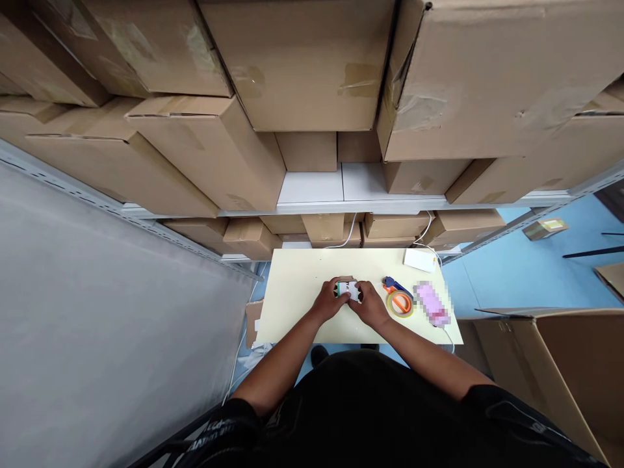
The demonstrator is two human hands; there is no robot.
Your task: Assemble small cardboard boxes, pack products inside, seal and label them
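Over the pale yellow table [292, 279], my left hand [329, 301] and my right hand [369, 305] grip a small white box [348, 290] from its two sides. Green shows along its left edge, and dark marks run down its middle. Both thumbs press on its near face, while the other fingers curl around the ends and are partly hidden. To the right of my right hand lie a roll of yellow tape [389, 302], an orange ring-shaped object [402, 303] inside it, and a dark blue tool [400, 286].
A blurred pink object [433, 304] with a cable lies on the table's right side, below a white box-shaped device [420, 260]. Cardboard boxes [312, 71] fill the shelf [312, 188] ahead. An open carton [517, 351] stands at the right, a grey wall [97, 312] at the left.
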